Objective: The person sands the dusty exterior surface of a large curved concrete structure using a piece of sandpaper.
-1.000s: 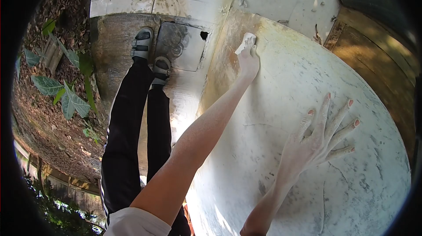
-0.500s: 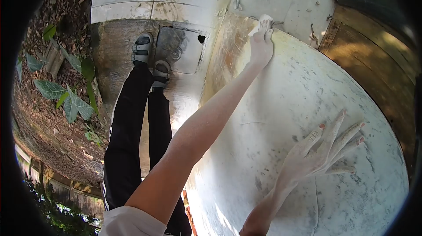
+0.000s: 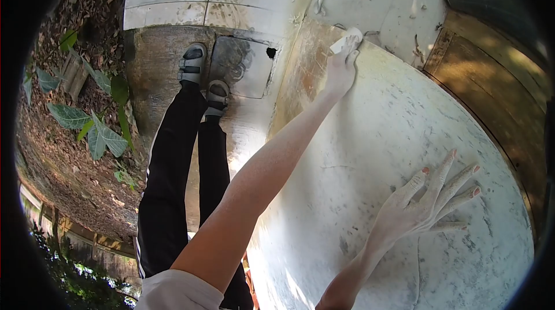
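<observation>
My left hand [image 3: 340, 71] is coated in white dust and closed around a small white piece [image 3: 347, 41]. It reaches to the edge of a large pale slab [image 3: 381, 119], beside a brown-stained patch [image 3: 309, 58]. Fingers hide part of the piece, and I cannot tell whether it is a scraper or a folded sheet. My right hand [image 3: 419, 203], equally dusty, lies over the grey-mottled slab with its fingers spread. Nothing is in it.
My shoes [image 3: 192, 62] stand on paving next to a square cover [image 3: 237, 66] with a dark hole at its corner. Leafy plants [image 3: 95, 128] grow on the left. Dry leaves [image 3: 417, 50] lie past the slab, near wooden boards [image 3: 491, 73].
My left hand has shifted slightly along the slab's edge, and more of the white piece's flat side shows. The right hand stays spread in nearly the same place.
</observation>
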`<state>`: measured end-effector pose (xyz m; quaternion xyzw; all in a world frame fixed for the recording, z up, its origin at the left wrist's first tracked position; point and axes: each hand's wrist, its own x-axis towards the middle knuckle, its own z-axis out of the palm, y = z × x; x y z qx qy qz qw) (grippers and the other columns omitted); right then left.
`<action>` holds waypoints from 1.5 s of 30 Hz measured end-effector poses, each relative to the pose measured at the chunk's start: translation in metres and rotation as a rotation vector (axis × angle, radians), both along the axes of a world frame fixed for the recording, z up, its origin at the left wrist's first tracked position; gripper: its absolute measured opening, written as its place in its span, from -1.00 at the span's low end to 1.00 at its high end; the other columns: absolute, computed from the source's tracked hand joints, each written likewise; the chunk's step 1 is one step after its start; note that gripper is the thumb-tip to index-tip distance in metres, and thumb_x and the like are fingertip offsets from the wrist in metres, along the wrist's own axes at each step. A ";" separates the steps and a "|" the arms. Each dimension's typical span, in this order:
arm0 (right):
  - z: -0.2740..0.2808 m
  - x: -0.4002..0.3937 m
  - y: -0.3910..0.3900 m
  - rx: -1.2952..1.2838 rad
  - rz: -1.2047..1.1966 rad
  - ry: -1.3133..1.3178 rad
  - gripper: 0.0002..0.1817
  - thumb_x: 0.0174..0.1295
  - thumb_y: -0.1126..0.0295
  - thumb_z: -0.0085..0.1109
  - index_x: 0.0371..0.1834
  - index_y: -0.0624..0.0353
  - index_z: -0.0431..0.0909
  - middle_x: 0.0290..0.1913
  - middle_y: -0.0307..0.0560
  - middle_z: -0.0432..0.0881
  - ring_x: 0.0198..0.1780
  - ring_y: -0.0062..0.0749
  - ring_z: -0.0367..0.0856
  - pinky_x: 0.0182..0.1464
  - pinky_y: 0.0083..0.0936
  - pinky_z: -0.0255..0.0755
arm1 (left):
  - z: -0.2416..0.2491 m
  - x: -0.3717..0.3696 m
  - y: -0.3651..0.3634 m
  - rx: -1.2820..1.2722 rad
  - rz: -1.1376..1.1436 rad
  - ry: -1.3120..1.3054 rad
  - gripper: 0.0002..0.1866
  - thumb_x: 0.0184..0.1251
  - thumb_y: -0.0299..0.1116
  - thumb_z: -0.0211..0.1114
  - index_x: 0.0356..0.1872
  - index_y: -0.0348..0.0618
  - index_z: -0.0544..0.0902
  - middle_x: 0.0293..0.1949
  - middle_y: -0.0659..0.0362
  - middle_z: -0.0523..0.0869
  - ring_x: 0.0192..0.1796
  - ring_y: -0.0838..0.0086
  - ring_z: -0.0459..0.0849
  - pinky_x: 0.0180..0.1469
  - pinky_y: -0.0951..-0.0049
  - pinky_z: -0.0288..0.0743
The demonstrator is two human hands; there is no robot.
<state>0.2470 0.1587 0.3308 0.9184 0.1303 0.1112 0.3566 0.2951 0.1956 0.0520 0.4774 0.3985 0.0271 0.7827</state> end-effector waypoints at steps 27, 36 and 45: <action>0.000 -0.001 -0.001 -0.125 -0.026 0.010 -0.53 0.43 -0.09 -0.22 0.34 -0.47 0.44 0.54 -0.36 0.17 0.61 -0.11 -0.11 0.47 0.34 -0.53 | 0.065 -0.151 -0.088 -0.139 -0.059 0.096 -0.57 0.51 -0.44 0.00 0.35 -0.26 0.39 0.43 0.01 0.34 0.52 0.33 0.20 0.46 0.46 0.09; 0.001 0.000 0.000 -0.132 -0.037 0.037 -0.51 0.45 -0.14 -0.28 0.37 -0.45 0.40 0.55 -0.38 0.16 0.61 -0.11 -0.12 0.48 0.29 -0.60 | -0.012 -0.085 -0.084 0.119 0.093 0.331 -0.62 0.51 -0.25 0.05 0.08 -0.38 0.59 -0.22 -0.16 0.71 -0.13 0.19 0.68 0.02 0.30 0.45; 0.002 -0.001 0.003 -0.138 -0.073 0.047 -0.52 0.45 -0.12 -0.26 0.37 -0.46 0.40 0.55 -0.36 0.16 0.61 -0.08 -0.13 0.48 0.31 -0.58 | 0.025 -0.064 -0.061 0.122 0.153 0.097 -0.64 0.47 -0.33 0.12 0.13 -0.37 0.57 -0.02 -0.25 0.66 0.07 0.07 0.66 0.13 0.36 0.44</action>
